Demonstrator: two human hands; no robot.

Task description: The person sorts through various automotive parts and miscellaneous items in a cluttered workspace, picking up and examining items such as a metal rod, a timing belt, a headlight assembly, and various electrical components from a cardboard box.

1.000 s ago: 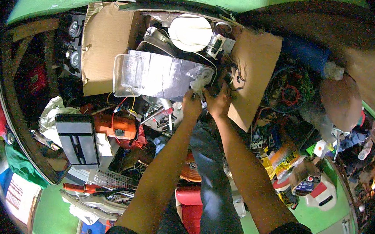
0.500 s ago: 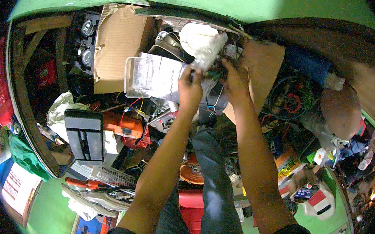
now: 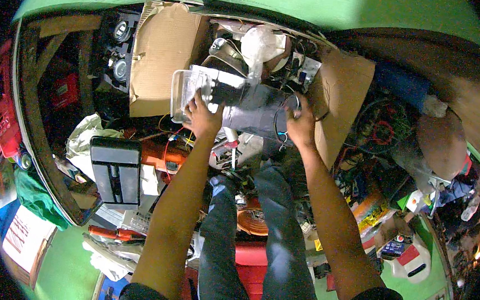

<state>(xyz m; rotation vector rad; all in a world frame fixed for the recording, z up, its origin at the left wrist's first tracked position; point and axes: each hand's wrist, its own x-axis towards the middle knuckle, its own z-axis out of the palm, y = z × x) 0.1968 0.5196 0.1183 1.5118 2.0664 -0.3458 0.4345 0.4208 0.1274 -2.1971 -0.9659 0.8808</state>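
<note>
A clear plastic tray-like container [image 3: 185, 92] with a grey metallic sheet or bag [image 3: 252, 106] on it rests across an open cardboard box [image 3: 166, 54]. My left hand [image 3: 203, 116] grips the near edge of the container, fingers curled over it. At the sheet's right end, my right hand [image 3: 300, 124] is closed on it beside a loop of black wire. A white crumpled plastic bag [image 3: 262, 42] sits in the box just beyond, among wires and metal parts.
A grey flat case [image 3: 115, 171] and an orange power tool [image 3: 158, 153] lie left of my legs. The box's right flap [image 3: 342, 101] stands open. Coiled cables [image 3: 385, 127], packets and a white jug [image 3: 408, 265] crowd the right. A wooden frame [image 3: 44, 129] curves along the left.
Both hands came down and apart from the white bag at the back of the box. They now hold the container and the grey sheet at its two ends.
</note>
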